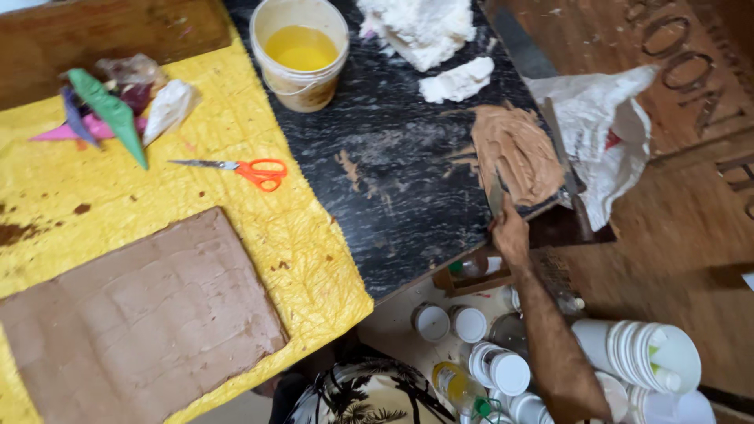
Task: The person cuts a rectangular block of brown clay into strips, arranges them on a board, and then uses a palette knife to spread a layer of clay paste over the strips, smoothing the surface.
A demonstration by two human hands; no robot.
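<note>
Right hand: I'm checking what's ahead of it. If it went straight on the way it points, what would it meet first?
The right hand points up the dark slab, so it would likely first meet the brown paste.

Only one of the person's arms shows: the right forearm (550, 330), bare from the wrist to where it leaves the picture at the bottom edge, with no sleeve, watch, band or glove on it. The right grip (510, 234) is likewise bare, without rings that can be made out. Low in the picture, below the near edge of the counter, a piece of the person's clothing (361, 392) appears: a dark fabric printed with pale palm-tree shapes. The left arm is out of view.
</note>
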